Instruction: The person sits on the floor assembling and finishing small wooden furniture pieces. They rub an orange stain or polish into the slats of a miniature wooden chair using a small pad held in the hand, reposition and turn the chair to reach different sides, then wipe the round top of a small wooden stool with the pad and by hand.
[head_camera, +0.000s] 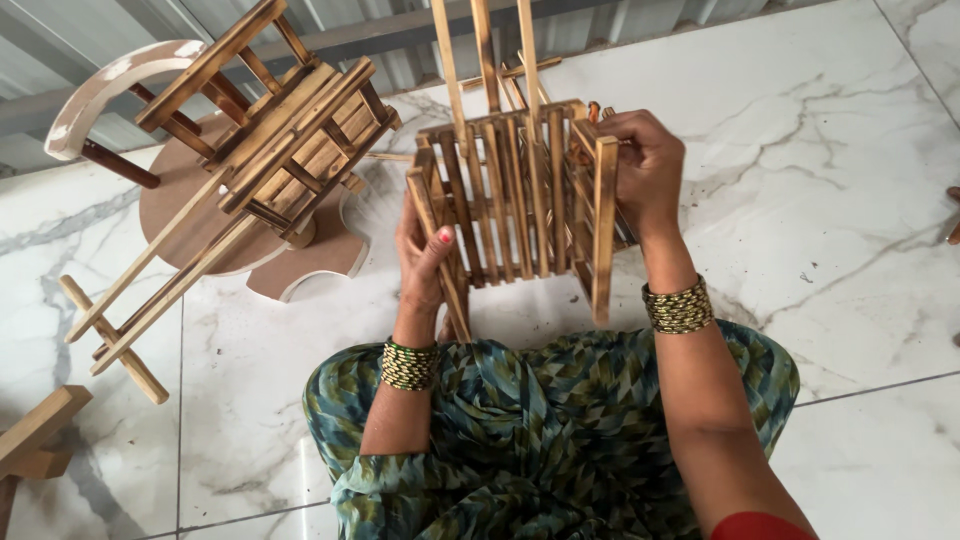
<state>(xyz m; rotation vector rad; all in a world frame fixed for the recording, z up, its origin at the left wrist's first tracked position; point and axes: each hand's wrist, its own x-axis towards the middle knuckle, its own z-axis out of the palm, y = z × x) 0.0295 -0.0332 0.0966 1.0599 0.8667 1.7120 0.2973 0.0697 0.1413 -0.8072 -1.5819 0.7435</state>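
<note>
Head view looks down on a slatted, scorched-brown wooden frame (520, 195) held upright above the person's lap, over the white marble floor (820, 200). Left hand (425, 255) has its fingers clenched around the frame's near-left post; right hand (640, 165) grasps the top right corner post. Slats and posts appear joined already, though several long pale sticks (485, 50) jut out beyond the far side. A similar slatted wooden piece (270, 140) lies tipped on a round brown board (190, 215) to the left, seemingly complete.
</note>
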